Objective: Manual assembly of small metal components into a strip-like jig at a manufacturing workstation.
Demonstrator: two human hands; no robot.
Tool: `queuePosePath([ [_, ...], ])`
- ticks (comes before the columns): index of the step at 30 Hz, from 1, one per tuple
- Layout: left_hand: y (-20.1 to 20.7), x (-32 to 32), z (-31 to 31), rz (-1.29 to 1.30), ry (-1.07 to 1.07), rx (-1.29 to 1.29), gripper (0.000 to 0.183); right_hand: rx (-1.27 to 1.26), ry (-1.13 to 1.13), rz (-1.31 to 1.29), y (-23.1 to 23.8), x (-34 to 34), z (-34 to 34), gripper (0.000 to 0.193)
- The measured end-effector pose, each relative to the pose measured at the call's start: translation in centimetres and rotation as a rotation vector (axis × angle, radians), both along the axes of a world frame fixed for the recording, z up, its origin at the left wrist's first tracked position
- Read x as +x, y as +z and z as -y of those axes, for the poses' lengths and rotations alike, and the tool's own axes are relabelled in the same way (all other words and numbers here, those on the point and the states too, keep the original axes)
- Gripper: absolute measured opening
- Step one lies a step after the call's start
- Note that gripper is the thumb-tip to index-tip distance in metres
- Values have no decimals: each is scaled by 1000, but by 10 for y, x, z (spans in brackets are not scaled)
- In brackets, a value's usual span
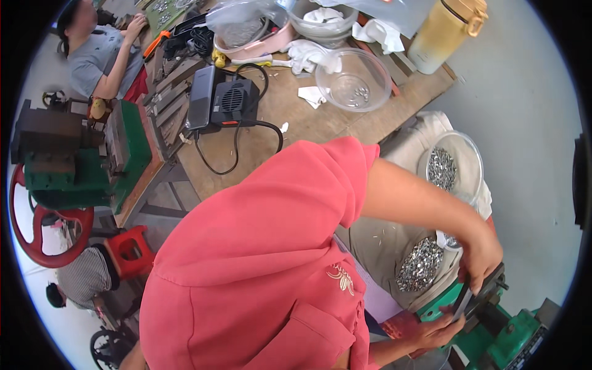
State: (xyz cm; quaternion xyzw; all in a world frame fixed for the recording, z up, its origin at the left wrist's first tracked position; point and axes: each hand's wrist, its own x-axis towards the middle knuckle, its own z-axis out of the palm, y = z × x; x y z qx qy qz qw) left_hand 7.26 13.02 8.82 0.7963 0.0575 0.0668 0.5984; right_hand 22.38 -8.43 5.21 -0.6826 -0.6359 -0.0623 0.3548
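My left hand [481, 259] reaches down over a green machine [518, 336] at the lower right. Its fingers are closed on a dark part whose kind I cannot make out. Below it, my right hand [436, 333] is closed round a thin grey metal strip [462, 303] that slants up toward the left fingertips. Beside the hands, a pile of small shiny metal parts [419, 266] lies on a beige cloth [383, 243]. A clear tub [472, 161] with more such parts stands farther up, and a small clear container partly shows behind my left forearm.
A wooden table [308, 139] bears a black device with cables [236, 102], a clear bowl [373, 92], white rags [305, 57] and a yellow bottle [439, 37]. Left are a green machine with a red handwheel [46, 246], a red stool [132, 251] and two other people.
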Motion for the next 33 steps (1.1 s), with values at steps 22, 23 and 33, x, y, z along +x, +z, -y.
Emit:
queuePosePath([
  [22,30,-58,-123,-109,-119,145,40,-4,271,-968,31,-65,-138,40],
  [23,30,-56,-126,-110,-106,184,40,8,272,-997,31,-67,-142,39],
  [33,34,-64,-137,-216,0,334,40,-19,284,-1151,22,-73,-170,41],
])
